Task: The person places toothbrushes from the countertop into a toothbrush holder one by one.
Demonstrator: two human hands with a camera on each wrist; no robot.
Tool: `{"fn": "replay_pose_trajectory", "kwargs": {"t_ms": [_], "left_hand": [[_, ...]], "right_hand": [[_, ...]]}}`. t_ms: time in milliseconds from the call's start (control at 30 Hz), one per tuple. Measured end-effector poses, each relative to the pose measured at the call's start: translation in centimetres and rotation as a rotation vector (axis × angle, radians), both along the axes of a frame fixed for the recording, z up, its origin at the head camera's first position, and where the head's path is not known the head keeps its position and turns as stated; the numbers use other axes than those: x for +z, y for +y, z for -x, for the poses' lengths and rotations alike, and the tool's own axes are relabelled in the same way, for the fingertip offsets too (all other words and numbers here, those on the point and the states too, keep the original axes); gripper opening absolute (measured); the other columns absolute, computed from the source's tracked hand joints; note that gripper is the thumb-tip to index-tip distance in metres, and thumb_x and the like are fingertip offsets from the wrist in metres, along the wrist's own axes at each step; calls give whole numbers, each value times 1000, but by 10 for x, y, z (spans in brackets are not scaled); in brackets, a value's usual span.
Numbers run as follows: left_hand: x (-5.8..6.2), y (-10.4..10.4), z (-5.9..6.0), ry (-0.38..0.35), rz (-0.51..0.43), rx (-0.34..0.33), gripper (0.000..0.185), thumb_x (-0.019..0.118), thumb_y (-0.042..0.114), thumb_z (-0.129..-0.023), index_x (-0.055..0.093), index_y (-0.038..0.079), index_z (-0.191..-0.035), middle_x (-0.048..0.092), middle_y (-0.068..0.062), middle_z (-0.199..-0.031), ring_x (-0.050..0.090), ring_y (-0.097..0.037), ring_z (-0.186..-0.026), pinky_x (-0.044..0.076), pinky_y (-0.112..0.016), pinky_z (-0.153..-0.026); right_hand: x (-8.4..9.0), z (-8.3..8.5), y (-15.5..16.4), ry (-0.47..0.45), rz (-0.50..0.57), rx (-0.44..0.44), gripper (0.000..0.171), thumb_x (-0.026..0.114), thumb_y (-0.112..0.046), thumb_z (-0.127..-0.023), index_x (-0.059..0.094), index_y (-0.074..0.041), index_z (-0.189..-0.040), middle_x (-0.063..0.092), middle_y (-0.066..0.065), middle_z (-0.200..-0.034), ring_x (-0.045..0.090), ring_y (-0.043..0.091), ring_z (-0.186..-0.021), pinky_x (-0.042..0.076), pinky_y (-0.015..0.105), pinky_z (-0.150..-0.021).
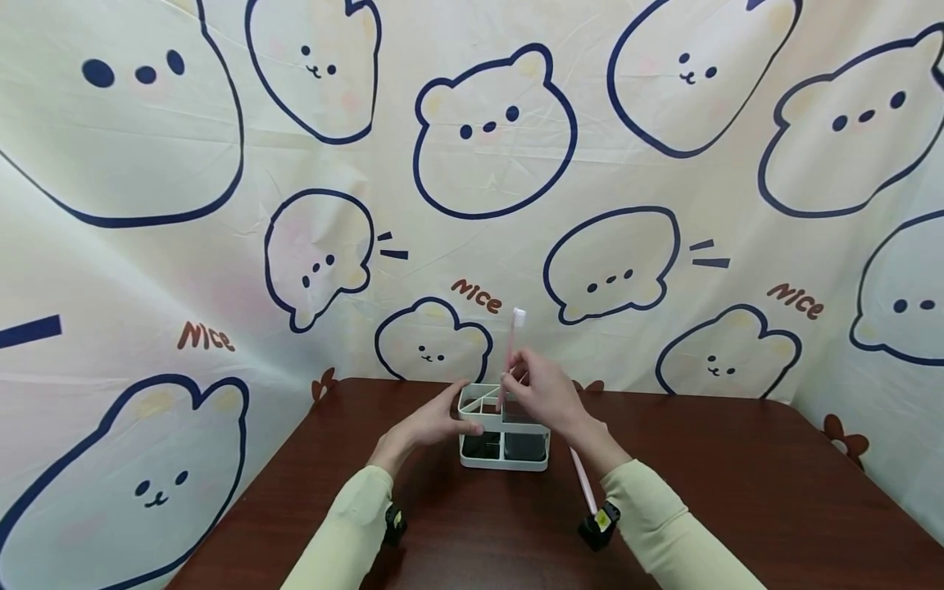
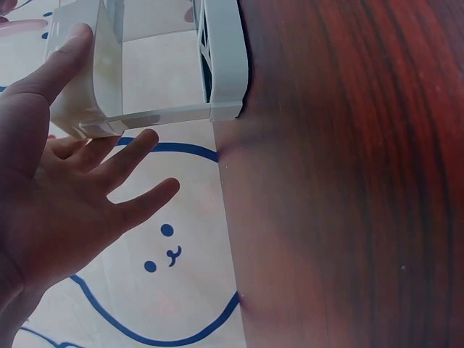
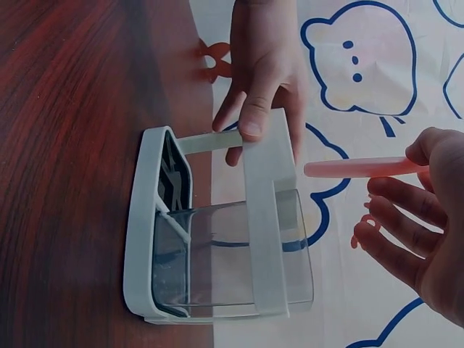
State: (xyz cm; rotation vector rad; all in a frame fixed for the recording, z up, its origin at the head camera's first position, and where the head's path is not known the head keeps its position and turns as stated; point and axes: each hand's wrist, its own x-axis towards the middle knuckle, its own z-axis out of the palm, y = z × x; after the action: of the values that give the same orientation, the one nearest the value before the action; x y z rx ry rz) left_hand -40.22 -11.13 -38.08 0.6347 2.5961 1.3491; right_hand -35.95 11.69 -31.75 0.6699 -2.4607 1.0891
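A white two-tier toothbrush holder [image 1: 525,428] stands on the table, with a clear cup [image 3: 225,254] in its right side. My left hand [image 1: 433,419] grips the left end of its upper rack, thumb on the front and a finger behind; the other fingers spread loosely in the left wrist view. Between thumb and index finger, my right hand [image 1: 549,395] pinches a pink toothbrush [image 1: 510,348], its white bristle head up. In the right wrist view the handle's lower end [image 3: 319,170] hangs just above the rack, apart from it.
A slim pink stick-like object [image 1: 583,482] lies on the dark wooden table [image 1: 472,524] near my right wrist, which partly hides it. Behind the table's far edge hangs a cream cloth [image 1: 472,254] printed with cartoon bears.
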Motion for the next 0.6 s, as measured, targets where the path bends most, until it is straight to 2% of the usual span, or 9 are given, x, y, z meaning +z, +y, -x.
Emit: {"fn": "replay_pose_trajectory", "kwargs": {"t_ms": [600], "left_hand": [[0, 1, 0, 2, 0, -2, 93, 78, 38, -85, 23, 23, -157, 33, -10, -159, 41, -33, -137, 34, -61, -113]], "right_hand": [[-12, 2, -3, -22, -25, -33, 10, 64, -24, -96, 61, -16, -100, 69, -4, -80, 61, 11, -68, 52, 27, -57]]}}
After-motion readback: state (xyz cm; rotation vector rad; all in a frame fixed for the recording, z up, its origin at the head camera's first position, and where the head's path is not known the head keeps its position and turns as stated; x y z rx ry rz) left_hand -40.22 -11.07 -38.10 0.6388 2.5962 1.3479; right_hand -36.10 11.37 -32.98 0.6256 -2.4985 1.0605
